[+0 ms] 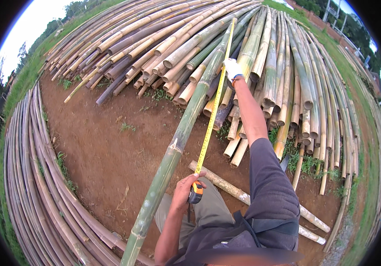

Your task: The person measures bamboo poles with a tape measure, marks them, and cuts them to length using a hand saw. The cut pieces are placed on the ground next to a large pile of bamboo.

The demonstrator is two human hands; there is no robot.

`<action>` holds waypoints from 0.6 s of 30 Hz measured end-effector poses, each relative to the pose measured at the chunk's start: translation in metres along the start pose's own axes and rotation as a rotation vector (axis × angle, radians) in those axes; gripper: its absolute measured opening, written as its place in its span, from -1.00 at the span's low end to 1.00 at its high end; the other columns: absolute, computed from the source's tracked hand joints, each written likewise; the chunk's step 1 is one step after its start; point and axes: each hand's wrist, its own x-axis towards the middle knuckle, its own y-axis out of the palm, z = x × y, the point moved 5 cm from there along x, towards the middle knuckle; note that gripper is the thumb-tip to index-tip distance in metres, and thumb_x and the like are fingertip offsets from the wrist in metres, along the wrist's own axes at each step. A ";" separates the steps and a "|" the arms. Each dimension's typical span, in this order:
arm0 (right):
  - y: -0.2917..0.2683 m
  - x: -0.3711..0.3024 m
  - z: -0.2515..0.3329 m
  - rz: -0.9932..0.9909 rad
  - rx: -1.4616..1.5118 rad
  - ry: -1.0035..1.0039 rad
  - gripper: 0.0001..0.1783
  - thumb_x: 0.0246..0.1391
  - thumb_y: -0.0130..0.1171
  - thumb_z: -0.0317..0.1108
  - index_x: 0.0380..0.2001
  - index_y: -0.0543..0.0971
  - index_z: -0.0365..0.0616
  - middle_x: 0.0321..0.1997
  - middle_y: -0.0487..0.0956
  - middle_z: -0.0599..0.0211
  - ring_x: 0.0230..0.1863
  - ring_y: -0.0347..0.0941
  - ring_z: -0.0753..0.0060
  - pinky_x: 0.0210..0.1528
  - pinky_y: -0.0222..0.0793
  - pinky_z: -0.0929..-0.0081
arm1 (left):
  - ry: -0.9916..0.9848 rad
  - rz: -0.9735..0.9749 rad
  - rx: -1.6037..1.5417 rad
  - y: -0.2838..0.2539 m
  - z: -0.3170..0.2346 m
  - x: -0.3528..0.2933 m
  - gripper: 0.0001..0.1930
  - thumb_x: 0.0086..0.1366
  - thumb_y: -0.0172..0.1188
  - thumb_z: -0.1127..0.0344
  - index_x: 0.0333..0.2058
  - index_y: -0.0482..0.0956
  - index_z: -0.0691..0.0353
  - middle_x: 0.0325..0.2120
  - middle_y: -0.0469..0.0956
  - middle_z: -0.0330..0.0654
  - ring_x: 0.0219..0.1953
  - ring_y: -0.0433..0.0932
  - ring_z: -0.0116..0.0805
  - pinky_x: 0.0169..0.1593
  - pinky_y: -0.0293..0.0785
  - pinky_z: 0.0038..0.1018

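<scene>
A long green bamboo pole (172,153) runs from the lower middle up to the big pile. Alongside it stretches a yellow measuring tape (208,133). My left hand (184,190) grips the tape's orange and black case (195,193) close to my knee. My right hand (233,69), in a white glove, reaches far forward and holds the tape against the pole among the pile's cut ends. The tape's strip continues past that hand toward the top of the pile.
A large stack of cut bamboo poles (270,66) fills the back and right. Thin curved poles (35,177) lie in a bundle along the left. A short pale pole (230,188) lies on the red soil (106,146) beneath my legs. Grass borders the site.
</scene>
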 end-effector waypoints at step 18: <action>0.010 -0.001 -0.028 0.075 -0.430 -0.035 -0.38 0.25 0.27 -0.13 0.23 0.50 -0.35 -0.01 0.71 -0.06 -0.21 0.68 0.18 -0.20 0.61 0.24 | -0.016 -0.002 -0.018 -0.024 0.002 -0.014 -0.48 0.59 0.11 -0.01 0.18 0.69 0.34 -0.39 0.73 -0.24 -0.41 0.57 -0.63 -0.27 0.48 -0.62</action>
